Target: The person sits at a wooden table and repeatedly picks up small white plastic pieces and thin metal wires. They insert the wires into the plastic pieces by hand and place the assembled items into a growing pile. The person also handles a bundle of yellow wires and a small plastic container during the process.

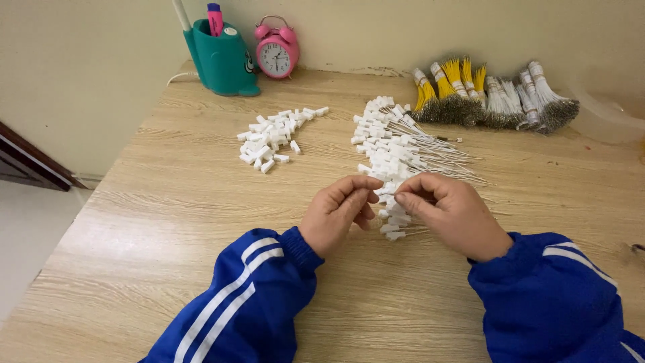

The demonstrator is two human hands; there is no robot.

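White plug (388, 191), small and plastic, sits pinched between my two hands just above the surface (168, 222), at the near end of a long heap of finished pieces (393, 144). My left hand (339, 212) has thumb and forefinger closed toward it from the left; my right hand (447, 212) has its fingers (410, 195) nipped shut on what I think is a thin wire going into the plug, though it is too fine to be sure. Blue sleeves with white stripes (242, 296) cover both my arms.

The surface is pale wood-grain laminate, running up to a cream wall (403, 27). To the left of the heap, well apart from my hands, lies a smaller pile of loose plugs (272, 138). Along the far right edge lie bundles of wires (490, 97), some yellow, some white, with dark bristly ends. In the far left corner stands a teal pen holder (222, 64) with a pink marker in it, and just beside it a pink alarm clock (276, 48). Off the left edge I see light floor (30, 235) and a dark wooden strip (27, 165).
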